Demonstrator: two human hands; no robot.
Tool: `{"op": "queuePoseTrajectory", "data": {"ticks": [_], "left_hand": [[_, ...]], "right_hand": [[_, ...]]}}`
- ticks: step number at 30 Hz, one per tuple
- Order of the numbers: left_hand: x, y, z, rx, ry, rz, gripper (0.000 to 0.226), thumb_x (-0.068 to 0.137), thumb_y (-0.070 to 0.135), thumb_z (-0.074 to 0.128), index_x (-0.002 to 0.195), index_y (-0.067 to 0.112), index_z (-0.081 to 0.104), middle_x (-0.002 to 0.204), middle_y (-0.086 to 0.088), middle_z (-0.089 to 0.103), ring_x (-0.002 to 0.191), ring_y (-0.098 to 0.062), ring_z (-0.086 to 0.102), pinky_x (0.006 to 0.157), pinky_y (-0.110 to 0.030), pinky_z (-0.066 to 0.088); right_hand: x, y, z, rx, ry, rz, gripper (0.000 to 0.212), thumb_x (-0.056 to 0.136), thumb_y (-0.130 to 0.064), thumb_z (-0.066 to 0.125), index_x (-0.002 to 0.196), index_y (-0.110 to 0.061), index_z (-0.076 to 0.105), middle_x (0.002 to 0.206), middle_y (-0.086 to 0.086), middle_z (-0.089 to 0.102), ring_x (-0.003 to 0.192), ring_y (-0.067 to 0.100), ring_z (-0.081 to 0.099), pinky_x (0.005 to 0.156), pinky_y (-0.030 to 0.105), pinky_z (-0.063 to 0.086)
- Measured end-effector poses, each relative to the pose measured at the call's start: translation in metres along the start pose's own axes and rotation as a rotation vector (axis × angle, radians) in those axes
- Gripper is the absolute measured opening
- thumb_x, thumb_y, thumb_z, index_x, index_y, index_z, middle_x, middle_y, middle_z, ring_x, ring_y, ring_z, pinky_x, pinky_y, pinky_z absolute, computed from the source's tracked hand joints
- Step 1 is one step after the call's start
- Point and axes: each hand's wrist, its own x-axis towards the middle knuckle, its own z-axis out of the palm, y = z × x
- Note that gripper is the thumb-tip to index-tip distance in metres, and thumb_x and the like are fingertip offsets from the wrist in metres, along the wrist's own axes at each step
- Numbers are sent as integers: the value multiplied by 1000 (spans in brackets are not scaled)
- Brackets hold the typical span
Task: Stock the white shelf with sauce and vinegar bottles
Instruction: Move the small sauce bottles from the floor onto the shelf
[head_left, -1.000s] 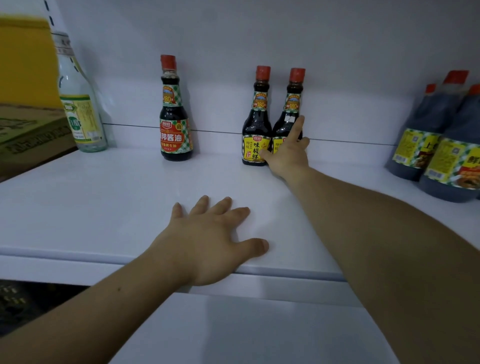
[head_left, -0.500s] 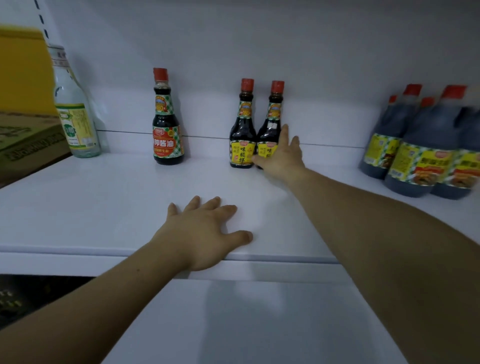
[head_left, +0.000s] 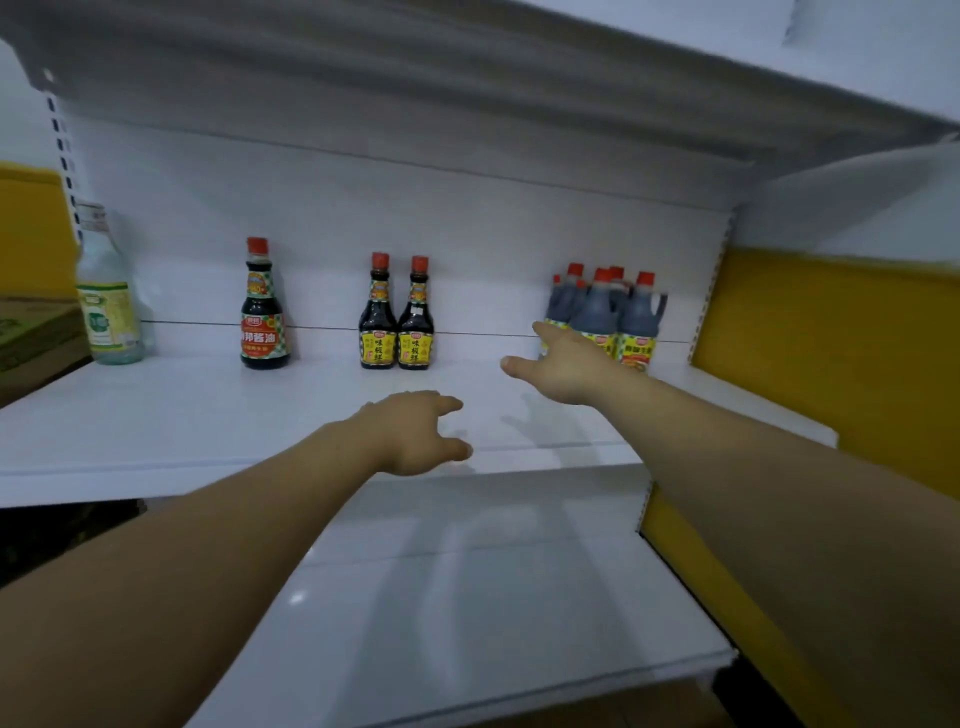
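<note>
Head view. White shelf, middle tier, seen from in front and slightly above; lower tier beneath both forearms. Left hand: empty, fingers loosely spread and curled downward, at the front edge of the middle tier, whether touching the board cannot be told. Right hand: empty, open, thumb out to the left and fingers extended toward the back right, raised above the board, gripping nothing. Pair of small dark sauce bottles, yellow labels, red caps, upright and touching each other: at the back wall, beyond the left hand, left of the right hand and apart from it. Single dark sauce bottle, red-and-green label, red cap, upright: back wall, well left of both hands. Clear vinegar bottle, pale green-and-yellow label, upright: far left end of the tier, well apart from both hands. Cluster of large handled dark sauce jugs, red caps, yellow labels, somewhat blurred: just behind the right hand's fingertips, contact not discernible. Cardboard box: far left, beside the vinegar bottle. Yellow panel: right of the right forearm.
</note>
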Motion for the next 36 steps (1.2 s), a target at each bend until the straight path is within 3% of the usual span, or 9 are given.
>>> {"op": "queuePoseTrajectory", "data": {"ticks": [3,5,7,10,14,28,36], "left_hand": [[-27,47,3,5,-11,114,71,90,51,54,150,28,24,159,-1,18,145,-21,20,117,-38,21],[-43,76,7,32,-18,181,72,89,51,55,150,27,24,159,-2,19,144,-21,21,116,-37,22],[-55,104,10,38,-28,241,72,89,49,55,150,26,24,158,-2,20,143,-21,23,116,-37,23],[-70,147,19,31,-50,346,71,90,47,55,150,27,24,158,-1,21,143,-21,24,116,-36,23],[-90,200,41,-12,-99,482,71,91,45,56,150,26,23,157,0,23,141,-20,28,113,-33,25],[-110,317,152,-35,-462,856,78,89,49,58,152,22,19,159,0,16,145,-20,19,116,-35,23],[-94,356,260,-10,-720,841,80,88,50,60,151,23,21,159,1,17,143,-21,24,114,-39,28]], "right_hand": [[-51,8,-25,-25,43,30,78,90,-60,52,152,-18,27,152,6,38,135,29,40,105,35,38],[-86,17,-40,-40,76,43,61,92,-55,53,140,-19,44,130,2,55,119,28,52,90,32,42],[-120,30,-55,-39,116,59,48,92,-52,55,129,-23,53,127,4,61,109,26,56,83,31,43],[-172,51,-71,-32,136,162,56,95,-45,54,143,-17,42,146,8,46,129,28,45,97,32,39],[-226,85,-84,-67,168,338,77,94,-55,51,154,-16,21,160,6,23,143,27,28,109,34,31],[-370,192,-77,-88,216,861,81,94,-59,47,155,-17,16,162,6,17,145,30,23,111,40,31],[-435,272,-13,2,67,1079,82,95,-59,45,155,-13,15,162,8,15,147,29,20,115,37,25]]}}
